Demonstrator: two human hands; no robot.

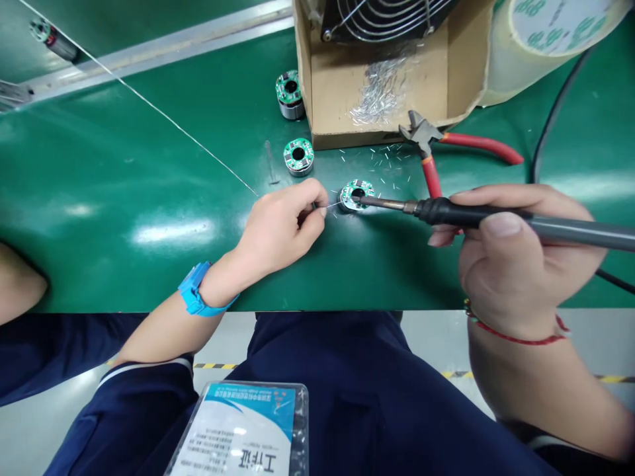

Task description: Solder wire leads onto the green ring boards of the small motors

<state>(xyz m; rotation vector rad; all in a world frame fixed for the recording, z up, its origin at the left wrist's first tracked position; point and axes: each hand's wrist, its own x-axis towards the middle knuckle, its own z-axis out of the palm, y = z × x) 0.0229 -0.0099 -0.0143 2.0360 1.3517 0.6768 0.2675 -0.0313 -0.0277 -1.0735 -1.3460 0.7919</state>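
My left hand (285, 221) rests on the green belt and pinches a thin solder wire (163, 114) that runs off to the far left; its short end points at a small round green circuit-board part (355, 194). My right hand (516, 251) grips a soldering iron (476, 215) like a pen. The iron's tip touches the top of that round part, right beside the wire end.
Two more round board parts (298, 156) (290, 93) lie further back on the green belt (124, 218). An open cardboard box (381, 79) holds a fan grille and cut wire bits. Red-handled cutters (436, 149) lie beside it, a tape roll (540, 39) behind. Another person's arm (17, 284) shows at left.
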